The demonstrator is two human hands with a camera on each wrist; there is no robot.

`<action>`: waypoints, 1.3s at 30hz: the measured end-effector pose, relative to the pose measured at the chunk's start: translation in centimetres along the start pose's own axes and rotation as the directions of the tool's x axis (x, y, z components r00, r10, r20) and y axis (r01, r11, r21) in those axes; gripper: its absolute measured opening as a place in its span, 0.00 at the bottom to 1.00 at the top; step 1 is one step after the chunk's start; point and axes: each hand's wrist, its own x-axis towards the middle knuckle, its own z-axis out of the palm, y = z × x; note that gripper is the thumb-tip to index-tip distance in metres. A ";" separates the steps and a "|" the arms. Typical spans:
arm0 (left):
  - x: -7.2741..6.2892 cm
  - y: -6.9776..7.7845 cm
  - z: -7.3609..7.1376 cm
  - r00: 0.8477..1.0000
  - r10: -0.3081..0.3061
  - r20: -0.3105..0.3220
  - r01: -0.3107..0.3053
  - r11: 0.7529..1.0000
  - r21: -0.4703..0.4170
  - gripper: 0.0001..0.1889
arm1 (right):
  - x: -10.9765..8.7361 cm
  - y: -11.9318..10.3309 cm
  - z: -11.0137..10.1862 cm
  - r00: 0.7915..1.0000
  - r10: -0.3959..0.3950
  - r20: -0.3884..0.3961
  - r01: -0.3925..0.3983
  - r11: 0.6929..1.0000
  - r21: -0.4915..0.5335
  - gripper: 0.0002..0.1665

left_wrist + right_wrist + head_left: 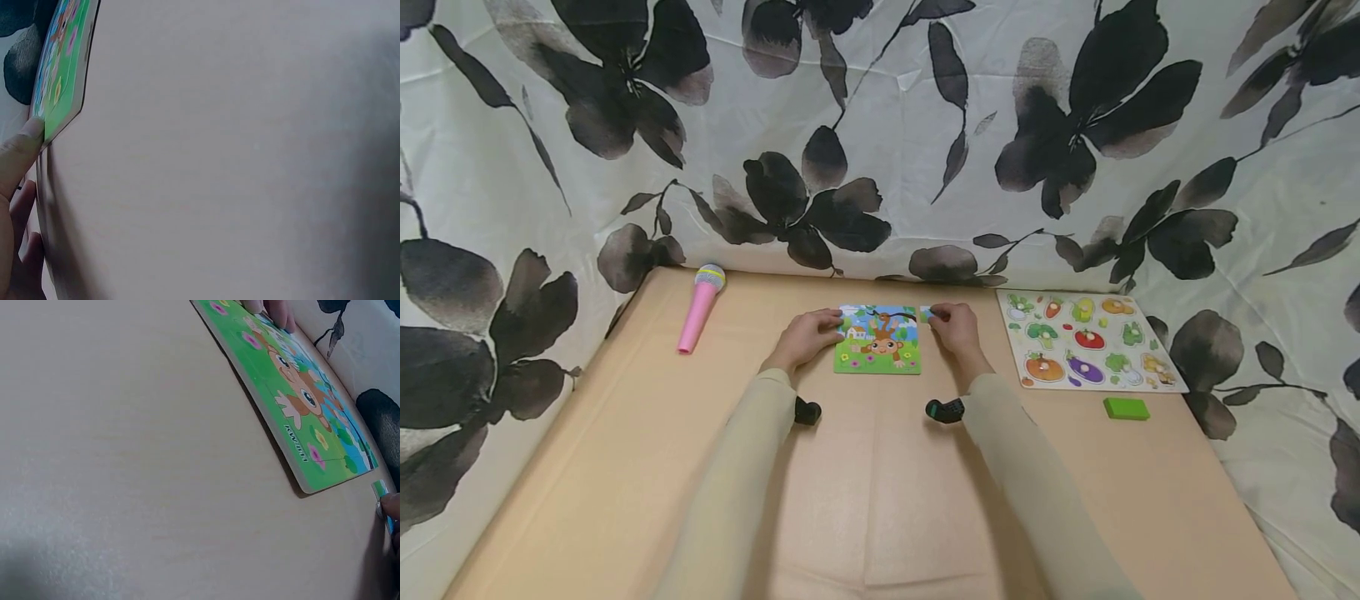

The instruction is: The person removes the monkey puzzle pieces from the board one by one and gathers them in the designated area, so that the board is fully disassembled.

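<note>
A square jigsaw puzzle [877,342] with a cartoon monkey lies face up in the middle of the table. At its upper left edge my left hand [811,337] holds the board; the left wrist view shows the thumb [25,140] against the picture's corner. Just right of the puzzle, my right hand [957,329] pinches a small jigsaw piece [926,314] with blue and green on it. A narrow gap separates this piece from the board [325,469] in the right wrist view. Most of the right hand is outside that view.
A pink toy microphone [700,310] lies at the left. To the right are a vegetable picture board [1093,354] and a green block [1126,408]. A floral cloth [925,167] hangs behind the table [865,500]. Black wrist devices [945,411] jut inward below both hands.
</note>
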 end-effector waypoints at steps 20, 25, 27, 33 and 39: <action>0.1 0.1 0.0 1.000 -0.008 0.000 0.008 1.000 0.005 0.21 | 0.0 -0.4 0.8 1.000 0.020 -0.022 -0.019 1.000 0.010 0.17; 0.1 0.0 0.0 1.000 -0.008 0.000 0.008 1.000 0.004 0.21 | 0.2 -0.4 0.9 1.000 0.021 -0.012 -0.021 1.000 0.003 0.17; 0.0 0.0 0.0 1.000 -0.007 0.001 0.007 1.000 0.002 0.21 | 0.2 -0.4 1.0 1.000 0.017 -0.005 -0.017 1.000 -0.004 0.16; 0.0 0.1 0.0 1.000 -0.005 0.001 0.005 1.000 0.000 0.21 | 0.2 -0.8 1.0 1.000 0.007 -0.019 -0.007 1.000 0.004 0.16; 0.0 0.1 0.0 1.000 -0.011 0.002 0.011 1.000 0.003 0.21 | 0.2 -2.5 1.2 0.999 -0.036 -0.035 0.038 0.998 0.053 0.16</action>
